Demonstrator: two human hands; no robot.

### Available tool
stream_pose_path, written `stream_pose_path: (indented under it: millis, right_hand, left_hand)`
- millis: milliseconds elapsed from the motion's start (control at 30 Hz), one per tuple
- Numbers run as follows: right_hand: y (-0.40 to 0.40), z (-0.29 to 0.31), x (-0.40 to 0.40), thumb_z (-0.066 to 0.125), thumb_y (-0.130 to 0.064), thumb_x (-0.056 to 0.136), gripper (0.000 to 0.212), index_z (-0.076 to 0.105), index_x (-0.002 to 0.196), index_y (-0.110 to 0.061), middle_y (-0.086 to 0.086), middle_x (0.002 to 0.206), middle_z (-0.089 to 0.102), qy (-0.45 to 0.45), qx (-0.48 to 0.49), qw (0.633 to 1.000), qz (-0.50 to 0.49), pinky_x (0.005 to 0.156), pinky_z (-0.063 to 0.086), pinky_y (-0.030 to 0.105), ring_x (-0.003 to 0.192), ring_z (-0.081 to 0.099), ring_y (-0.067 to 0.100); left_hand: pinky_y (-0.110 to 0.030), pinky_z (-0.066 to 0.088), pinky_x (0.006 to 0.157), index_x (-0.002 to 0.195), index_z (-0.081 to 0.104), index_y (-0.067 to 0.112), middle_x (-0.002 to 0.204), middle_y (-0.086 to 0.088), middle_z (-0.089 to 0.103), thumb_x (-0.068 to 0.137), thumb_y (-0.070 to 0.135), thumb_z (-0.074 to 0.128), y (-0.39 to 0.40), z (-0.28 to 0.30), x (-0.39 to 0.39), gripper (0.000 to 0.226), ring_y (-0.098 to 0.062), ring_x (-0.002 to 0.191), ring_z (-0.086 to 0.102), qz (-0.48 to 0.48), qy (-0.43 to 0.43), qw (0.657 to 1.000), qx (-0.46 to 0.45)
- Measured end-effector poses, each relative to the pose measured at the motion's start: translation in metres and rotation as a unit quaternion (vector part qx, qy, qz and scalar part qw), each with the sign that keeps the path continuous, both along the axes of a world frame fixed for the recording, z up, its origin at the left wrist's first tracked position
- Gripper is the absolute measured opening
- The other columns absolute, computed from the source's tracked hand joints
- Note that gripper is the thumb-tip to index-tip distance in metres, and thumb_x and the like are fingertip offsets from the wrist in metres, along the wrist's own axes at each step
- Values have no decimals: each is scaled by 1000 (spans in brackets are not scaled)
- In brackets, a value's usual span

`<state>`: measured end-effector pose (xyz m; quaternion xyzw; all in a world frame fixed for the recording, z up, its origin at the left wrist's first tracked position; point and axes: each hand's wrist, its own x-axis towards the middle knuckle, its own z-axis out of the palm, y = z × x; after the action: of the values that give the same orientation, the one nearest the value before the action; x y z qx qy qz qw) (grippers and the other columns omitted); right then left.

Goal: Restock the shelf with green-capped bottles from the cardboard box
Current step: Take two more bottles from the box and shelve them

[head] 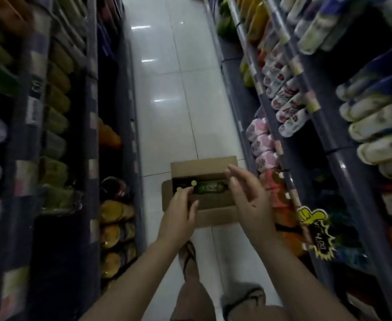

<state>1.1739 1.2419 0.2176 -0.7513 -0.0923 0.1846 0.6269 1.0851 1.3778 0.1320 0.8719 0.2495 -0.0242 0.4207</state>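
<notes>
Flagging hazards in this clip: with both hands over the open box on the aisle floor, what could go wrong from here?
1. The left hand seems to pinch only the green caps of bottles in the cardboard box; a cap-only lift could slip.
2. The right hand hovers open and empty, so nothing steadies the box.
3. The box sits just ahead of the sandalled feet in the narrow aisle, a trip hazard.

Aisle floor [167, 93] ahead clear; packed shelves [290, 93] flank both sides; open cardboard box [202, 167] blocks floor below hands.
</notes>
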Motion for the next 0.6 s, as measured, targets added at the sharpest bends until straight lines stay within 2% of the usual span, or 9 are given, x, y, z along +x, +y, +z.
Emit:
stream_pose_path:
  millis: [100, 167, 300, 433, 600]
  right_hand:
    - [14, -35, 16, 52, -38, 91, 36, 61, 123, -22, -9, 117, 66, 24, -23, 999, -4, 88, 49, 15, 111, 60, 2]
    - [20, -64, 26, 52, -39, 89, 38, 62, 122, -23, -11, 116, 65, 40, -32, 999, -4, 86, 48, 12, 109, 59, -2]
    - [29, -144, 51, 53, -41, 85, 42, 61, 122, -23, -13, 117, 63, 67, -63, 996, 5, 89, 51, 19, 109, 58, -4]
    - [41, -236, 73, 54, -31, 92, 32, 60, 123, -24, -12, 118, 62, 84, -102, 990, 50, 80, 45, 4, 106, 55, -12]
    - [58, -370, 87, 55, -29, 95, 27, 56, 121, -33, -16, 117, 59, 104, -163, 975, 113, 84, 46, 8, 107, 54, -10]
  left_hand:
    - [-14, 36, 87, 134, 45, 20, 131, 3, 52, 98, 32, 45, 12, -42, 8, 38, -7, 117, 49, 9, 28, 999, -12]
    - [-13, 34, 89, 135, 44, 20, 132, 4, 51, 98, 33, 45, 15, -73, 14, 39, 1, 114, 45, 23, 43, 998, -26]
    - [-11, 33, 90, 137, 42, 23, 136, 8, 49, 98, 33, 44, 19, -147, 34, 40, 8, 113, 39, 54, 72, 995, -39]
    - [-15, 34, 91, 138, 41, 21, 138, 4, 48, 99, 30, 44, 19, -225, 48, 40, -4, 122, 45, 76, 113, 990, -48]
    - [-16, 33, 94, 139, 41, 20, 141, 3, 47, 99, 27, 45, 19, -334, 45, 41, -11, 127, 44, 127, 174, 974, -71]
